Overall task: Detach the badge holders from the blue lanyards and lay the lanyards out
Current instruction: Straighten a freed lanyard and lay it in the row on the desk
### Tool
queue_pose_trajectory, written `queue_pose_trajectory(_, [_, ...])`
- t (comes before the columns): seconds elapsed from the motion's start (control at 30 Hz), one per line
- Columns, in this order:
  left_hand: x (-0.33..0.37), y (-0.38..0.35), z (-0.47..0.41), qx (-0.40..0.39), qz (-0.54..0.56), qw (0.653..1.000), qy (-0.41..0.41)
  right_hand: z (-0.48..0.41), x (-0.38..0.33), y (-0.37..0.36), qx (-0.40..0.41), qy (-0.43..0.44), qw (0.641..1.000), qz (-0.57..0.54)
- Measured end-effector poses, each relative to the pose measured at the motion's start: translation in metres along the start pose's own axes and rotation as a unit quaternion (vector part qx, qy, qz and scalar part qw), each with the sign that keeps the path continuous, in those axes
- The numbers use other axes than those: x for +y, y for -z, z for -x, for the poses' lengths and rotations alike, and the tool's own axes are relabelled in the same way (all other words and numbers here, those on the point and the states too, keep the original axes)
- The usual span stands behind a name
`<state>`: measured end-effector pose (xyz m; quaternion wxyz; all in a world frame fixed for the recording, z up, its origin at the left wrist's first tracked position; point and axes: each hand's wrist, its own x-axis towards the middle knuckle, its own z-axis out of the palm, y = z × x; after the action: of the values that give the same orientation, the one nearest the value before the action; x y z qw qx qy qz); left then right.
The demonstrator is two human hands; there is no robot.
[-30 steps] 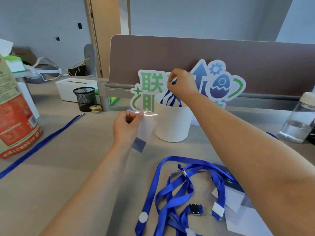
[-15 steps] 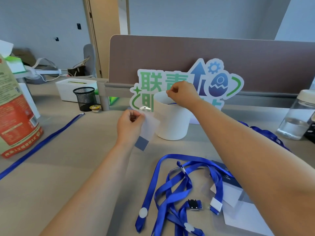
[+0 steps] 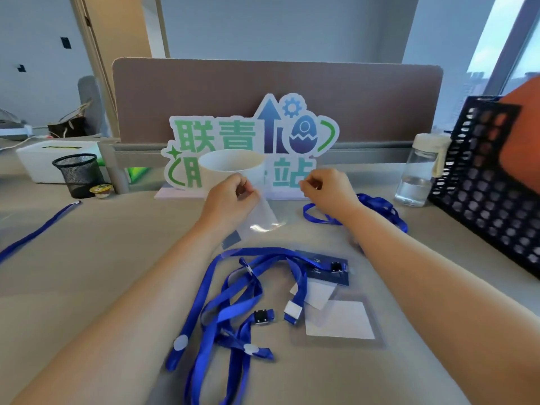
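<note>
Right now the left hand (image 3: 230,197) is pinching a clear badge holder (image 3: 264,219) by its top edge, just in front of the white cup (image 3: 230,165), and the plastic is hanging down limp and glossy. The right hand (image 3: 328,190) is curling its fingers close to a loose blue lanyard (image 3: 380,206) that is lying behind it on the desk (image 3: 102,273); whether it is actually gripping the strap's end I cannot tell. More tangled lanyards (image 3: 230,299) are sprawling nearer the person, with a second holder (image 3: 340,320) lying flat beside them. I am judging the badge holder to be feather-light, floppy and slippery, so pinching its slotted top is looking safest. The ribbon is looking soft and snag-prone, best taken at the black clips (image 3: 261,316) rather than mid-strap
</note>
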<state>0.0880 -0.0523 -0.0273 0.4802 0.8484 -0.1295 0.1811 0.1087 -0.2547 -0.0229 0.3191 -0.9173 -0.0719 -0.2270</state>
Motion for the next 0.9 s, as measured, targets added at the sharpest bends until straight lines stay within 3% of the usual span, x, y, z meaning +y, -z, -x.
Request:
queue_pose_trajectory(0.33, [0.043, -0.091, 0.005, -0.123, -0.061, 0.99, -0.022, 0.049, 0.082, 0.053, 0.015, -0.121, 0.992, 0.045])
queue_pose_trajectory(0.73, [0.049, -0.135, 0.023, -0.133, -0.054, 0.987, -0.066, 0.083, 0.13, 0.076, -0.032, -0.184, 0.977, 0.103])
queue_pose_trajectory(0.9, [0.046, -0.138, 0.024, -0.151, -0.048, 0.985, -0.062, 0.091, 0.138, 0.067, -0.109, -0.167, 0.971, 0.135])
